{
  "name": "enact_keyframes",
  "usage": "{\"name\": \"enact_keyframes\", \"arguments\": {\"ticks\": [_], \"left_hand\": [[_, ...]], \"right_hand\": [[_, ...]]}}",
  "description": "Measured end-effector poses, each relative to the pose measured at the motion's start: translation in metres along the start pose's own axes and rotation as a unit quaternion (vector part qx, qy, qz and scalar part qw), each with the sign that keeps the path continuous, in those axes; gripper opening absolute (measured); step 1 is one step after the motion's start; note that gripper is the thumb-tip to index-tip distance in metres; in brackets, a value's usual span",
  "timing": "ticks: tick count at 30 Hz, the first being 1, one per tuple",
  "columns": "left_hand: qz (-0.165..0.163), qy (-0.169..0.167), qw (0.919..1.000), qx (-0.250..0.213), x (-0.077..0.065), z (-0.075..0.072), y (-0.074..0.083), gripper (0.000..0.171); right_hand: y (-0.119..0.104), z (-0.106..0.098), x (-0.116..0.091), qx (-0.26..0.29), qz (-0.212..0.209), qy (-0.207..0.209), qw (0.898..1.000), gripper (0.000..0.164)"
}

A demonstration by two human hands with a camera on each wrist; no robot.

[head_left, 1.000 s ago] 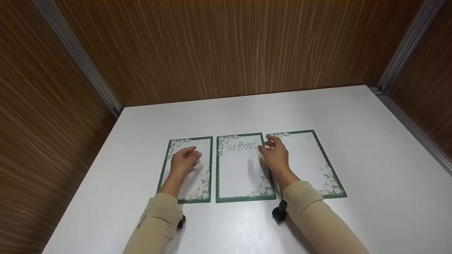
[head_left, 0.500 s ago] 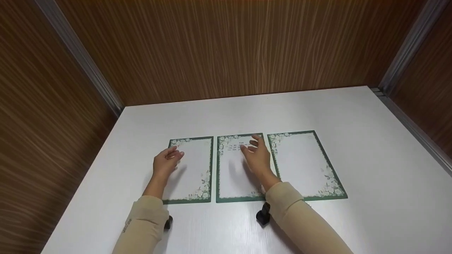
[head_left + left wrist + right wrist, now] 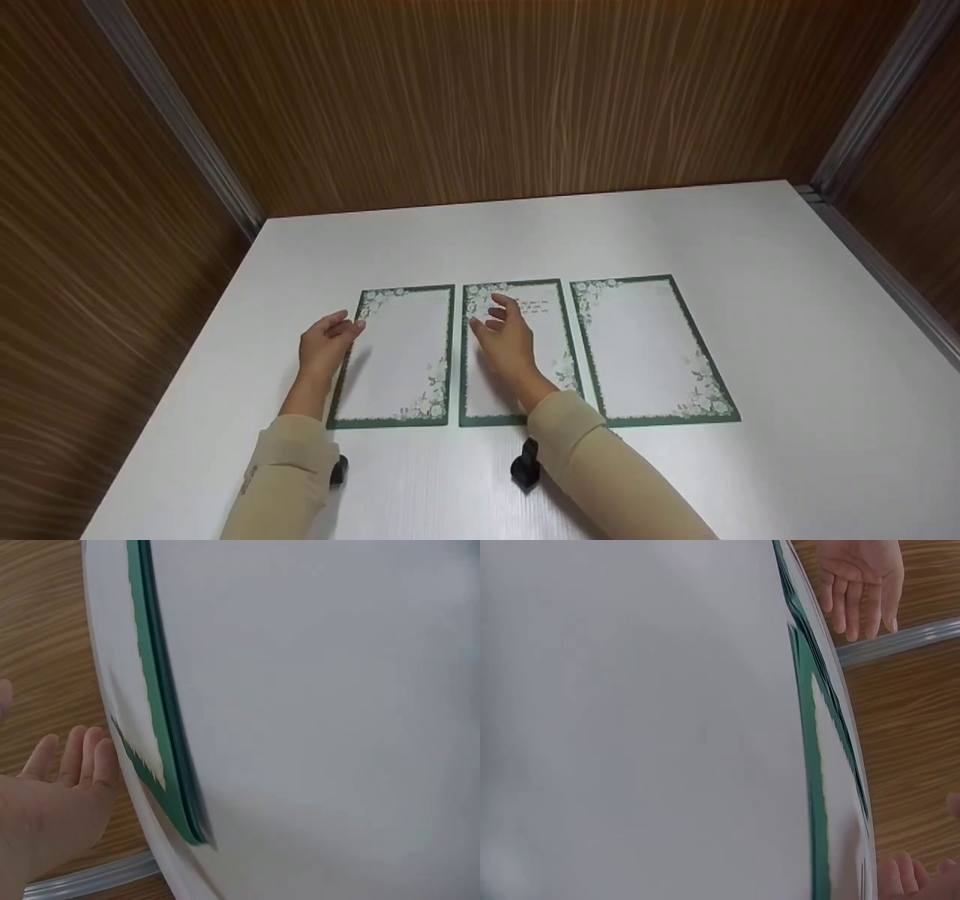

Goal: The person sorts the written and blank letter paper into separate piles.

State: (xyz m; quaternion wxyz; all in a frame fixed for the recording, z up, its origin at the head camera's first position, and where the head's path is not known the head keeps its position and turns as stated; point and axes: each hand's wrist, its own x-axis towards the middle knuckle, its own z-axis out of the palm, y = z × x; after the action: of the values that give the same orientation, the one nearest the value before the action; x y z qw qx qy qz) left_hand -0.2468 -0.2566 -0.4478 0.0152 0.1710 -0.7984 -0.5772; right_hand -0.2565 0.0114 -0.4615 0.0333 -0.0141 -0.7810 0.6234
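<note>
The surface is carrying a right stack, a middle stack and a left stack of green-bordered paper. They are likely handling as light, bendable and easily creased, the long edges offering the best pinch. The right hand is hovering over the middle stack, the left hand by the left stack's outer edge, both relaxed, holding nothing.

one white rectangular tabletop is recorded, bearing three stacks of white rectangular paper with green floral borders, of which one carries a single block of small printed text. also counted: one bare left hand, one bare right hand, two beige cloth sleeves and two small black objects, one beside each sleeve. around the tabletop stand three brown wood-grain panels and two grey metal corner posts.
</note>
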Motion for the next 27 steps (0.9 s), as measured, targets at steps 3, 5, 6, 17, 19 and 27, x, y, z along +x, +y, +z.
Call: {"name": "enact_keyframes", "arguments": {"ticks": [3, 5, 6, 17, 19, 27], "left_hand": [[-0.007, -0.004, 1.0000, -0.002, 0.001, -0.004, 0.000, 0.063], [-0.014, -0.006, 0.9999, -0.003, 0.001, -0.006, 0.000, 0.065], [-0.016, -0.007, 0.9998, -0.003, 0.000, -0.007, 0.000, 0.066], [-0.041, -0.009, 0.9989, 0.020, 0.001, -0.010, -0.001, 0.064], [-0.045, -0.012, 0.9987, 0.021, 0.002, -0.009, -0.002, 0.064], [-0.060, -0.026, 0.9978, 0.014, 0.000, -0.008, -0.004, 0.062]], "right_hand": [[-0.002, 0.007, -0.003, 0.005, 0.008, -0.009, 1.000, 0.055], [-0.004, 0.011, -0.005, 0.008, 0.010, -0.015, 1.000, 0.054], [-0.005, 0.012, -0.006, 0.008, 0.011, -0.019, 1.000, 0.054], [-0.009, 0.028, -0.015, -0.014, 0.045, -0.068, 0.997, 0.057], [-0.009, 0.030, -0.016, -0.020, 0.051, -0.075, 0.996, 0.058], [-0.010, 0.032, -0.018, -0.034, 0.072, -0.109, 0.991, 0.061]]}}
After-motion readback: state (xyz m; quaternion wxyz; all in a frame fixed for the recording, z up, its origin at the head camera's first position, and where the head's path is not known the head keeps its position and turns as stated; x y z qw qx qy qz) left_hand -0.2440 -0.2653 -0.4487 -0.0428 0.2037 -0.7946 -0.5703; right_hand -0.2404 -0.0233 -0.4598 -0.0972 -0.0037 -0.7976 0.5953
